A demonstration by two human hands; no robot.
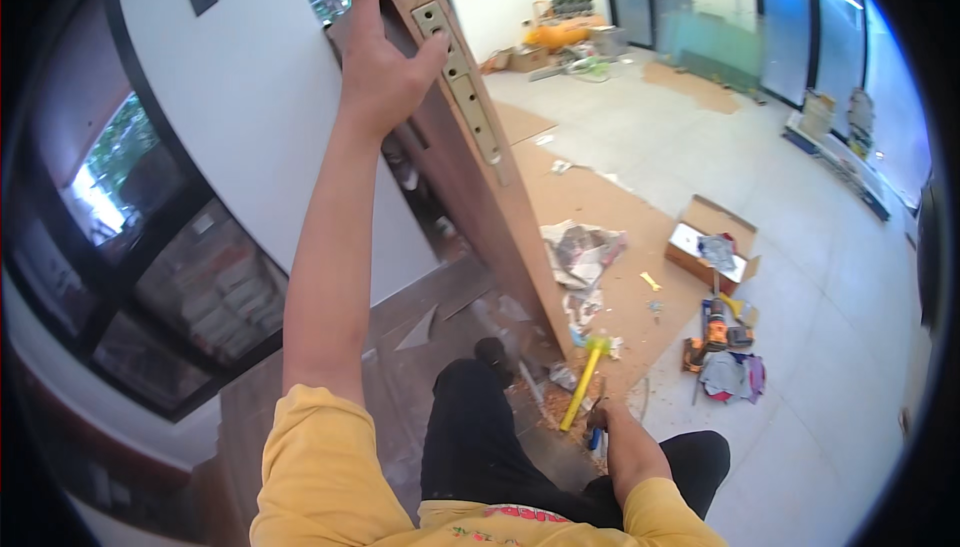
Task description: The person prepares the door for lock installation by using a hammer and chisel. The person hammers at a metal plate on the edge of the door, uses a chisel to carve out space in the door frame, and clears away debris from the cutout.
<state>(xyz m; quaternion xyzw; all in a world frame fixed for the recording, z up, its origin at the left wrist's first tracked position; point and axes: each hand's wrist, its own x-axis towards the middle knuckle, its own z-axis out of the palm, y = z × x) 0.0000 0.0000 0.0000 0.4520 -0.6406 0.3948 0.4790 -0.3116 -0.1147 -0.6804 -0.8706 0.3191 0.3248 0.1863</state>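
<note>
Yellow sleeves (320, 457) come closest, with the left arm (328, 287) reaching up across the view. Beyond it the wooden door (505, 237) stands on edge and looks tilted, its lower end near wood shavings (562, 399) scattered on the floor (800, 347). The left hand (392, 72) holds it by the top corner, thumb across the metal plate (464, 97) set in the narrow edge. Low by the shavings, the right hand (607, 414) is at a small blue-handled tool (595, 439); whether it grips this, I cannot tell.

If the left hand slackened, the door could probably tip, as that is the only hold visible near its top. Loose shavings might let the lower end slide, and the right hand, so near, could be pinched.

Of the containers, the cardboard box (748, 269) is the larger, open with its flap raised, a greyish cloth (716, 249) in it. Farther off, a smaller box (528, 60) has contents too small to make out. Outside them lie a yellow hammer (574, 397), an orange drill (715, 332), a bunched rag (733, 377) and a tiny yellow piece (650, 281).
</note>
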